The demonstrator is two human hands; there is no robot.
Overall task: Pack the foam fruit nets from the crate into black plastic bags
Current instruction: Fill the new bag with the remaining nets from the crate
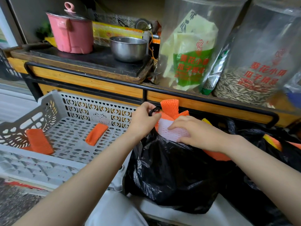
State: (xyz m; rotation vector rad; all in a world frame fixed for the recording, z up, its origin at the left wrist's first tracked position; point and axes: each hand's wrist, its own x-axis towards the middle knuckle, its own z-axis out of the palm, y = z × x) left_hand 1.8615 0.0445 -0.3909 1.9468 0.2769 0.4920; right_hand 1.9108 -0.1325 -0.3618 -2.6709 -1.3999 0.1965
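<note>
Bulging black bag (pixel 171 173) of orange and white nets (pixel 169 130), left hand (pixel 143 118) pinching its handle (pixel 154 110), right hand (pixel 200 132) pressing flat

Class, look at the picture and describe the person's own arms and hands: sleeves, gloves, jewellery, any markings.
Both arms are bare as far as the picture shows, with no sleeves in view. The left hand and the right hand wear no gloves. No ring, watch, bracelet or marking shows on either hand or wrist.
</note>
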